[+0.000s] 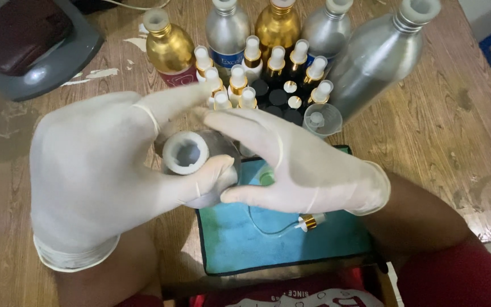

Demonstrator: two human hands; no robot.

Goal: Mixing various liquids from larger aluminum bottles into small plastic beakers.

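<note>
Two gloved hands meet at the centre of the frame, and between them we hold a silver metal bottle with a wide white neck, its open mouth turned up toward us. Nearest us, at the bottom of the frame, a blue cloth lies on the table, and on it rests a loose spray pump with a gold collar and a thin clear tube.

Our left hand wraps the bottle from the left of the frame, thumb pressed across its shoulder and fingers curled round the body. Our right hand lies over it from the right, fingers stretched long and close together, tips touching the bottle near its neck.

We judge the bottle stiff and smooth, likely slippery under gloves, and of uncertain weight since we cannot see whether it is filled. The body just below the neck looks the surest hold.

Beyond our hands, in the upper middle, stands a cluster of small spray bottles with white caps and gold collars, and a small clear funnel beside them. Farther back are large silver and gold bottles. At the upper left sits a grey case.
</note>
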